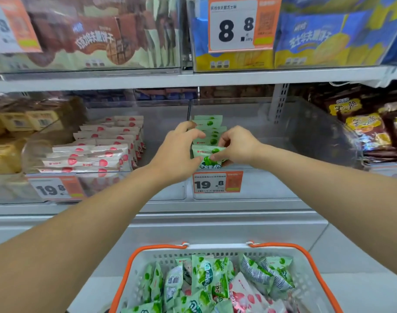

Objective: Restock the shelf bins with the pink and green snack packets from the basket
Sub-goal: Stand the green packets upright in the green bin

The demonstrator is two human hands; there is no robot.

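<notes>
While between hands [177, 152] [236, 144], green packet [207, 164]

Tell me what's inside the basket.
The basket holds mostly green snack packets, with some pink snack packets on its right side. Anything beneath the top layer is covered, and the frame cuts off its near end.

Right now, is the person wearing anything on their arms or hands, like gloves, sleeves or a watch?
No. Both forearms are bare as far as the picture shows, with no sleeves in view. The left hand and right hand have no gloves, and no rings, watch or bracelet can be seen on the fingers or wrists.
</notes>
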